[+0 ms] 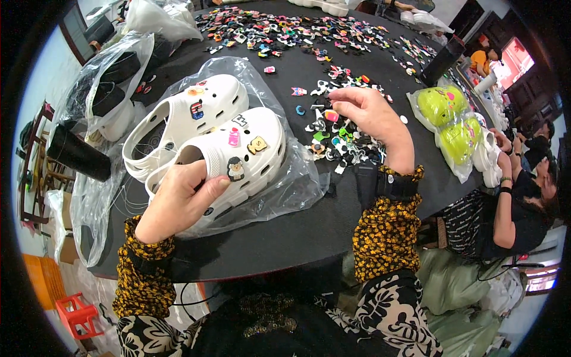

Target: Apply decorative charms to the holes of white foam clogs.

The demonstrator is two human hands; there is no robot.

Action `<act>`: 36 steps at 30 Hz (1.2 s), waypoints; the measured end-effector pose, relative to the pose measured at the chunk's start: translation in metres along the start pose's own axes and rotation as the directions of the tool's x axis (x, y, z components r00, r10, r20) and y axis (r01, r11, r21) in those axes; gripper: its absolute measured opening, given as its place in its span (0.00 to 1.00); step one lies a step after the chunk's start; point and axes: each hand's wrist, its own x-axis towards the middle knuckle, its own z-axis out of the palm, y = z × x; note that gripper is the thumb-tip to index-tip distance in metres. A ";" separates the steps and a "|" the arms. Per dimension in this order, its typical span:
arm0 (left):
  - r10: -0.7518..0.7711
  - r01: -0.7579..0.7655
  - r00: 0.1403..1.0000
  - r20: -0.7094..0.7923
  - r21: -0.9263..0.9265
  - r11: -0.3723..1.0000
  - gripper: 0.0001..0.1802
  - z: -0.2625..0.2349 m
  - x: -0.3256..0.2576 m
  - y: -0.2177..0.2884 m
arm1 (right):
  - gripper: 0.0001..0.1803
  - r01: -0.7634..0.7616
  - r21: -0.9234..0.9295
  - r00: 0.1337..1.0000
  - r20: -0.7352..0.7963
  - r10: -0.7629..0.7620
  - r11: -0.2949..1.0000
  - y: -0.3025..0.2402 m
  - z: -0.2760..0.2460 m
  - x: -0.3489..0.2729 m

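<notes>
A pair of white clogs lies side by side on a clear plastic bag [303, 196]. My left hand [178, 199] grips the nearer clog [262, 134] at its opening, with the thumb on the outer side beside a sheep-like charm [236, 169]. That clog also carries pink, white and yellow charms; the farther clog [226, 92] bears a few at its front. My right hand [372, 113] hovers over a small pile of shoe charms [345, 146], its thumb and fingers bent and slightly apart. Just below the thumb tip is a pink and orange charm [331, 115].
Many mixed charms [285, 30] spread over the far part of the dark table [256, 253]. Bagged lime-green clogs [443, 128] lie at the right. A black cylinder [77, 153] and plastic-wrapped containers [110, 98] stand left. A co-worker's hands [504, 152] hold white clogs [488, 157] at the right.
</notes>
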 end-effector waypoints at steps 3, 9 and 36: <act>0.011 -0.011 1.000 -0.001 0.011 1.000 0.16 0.001 0.001 0.000 | 0.15 0.017 -0.057 0.998 -0.055 -0.021 0.998 0.002 -0.002 -0.001; 0.007 -0.007 1.000 -0.020 -0.014 1.000 0.17 -0.001 -0.001 0.002 | 0.13 -0.049 -0.220 0.993 -0.113 0.024 0.974 -0.003 -0.004 -0.001; 0.050 -0.050 0.998 -0.030 0.008 0.999 0.20 0.001 0.000 -0.005 | 0.44 -0.247 -0.640 0.939 0.028 0.343 0.728 0.003 -0.047 -0.116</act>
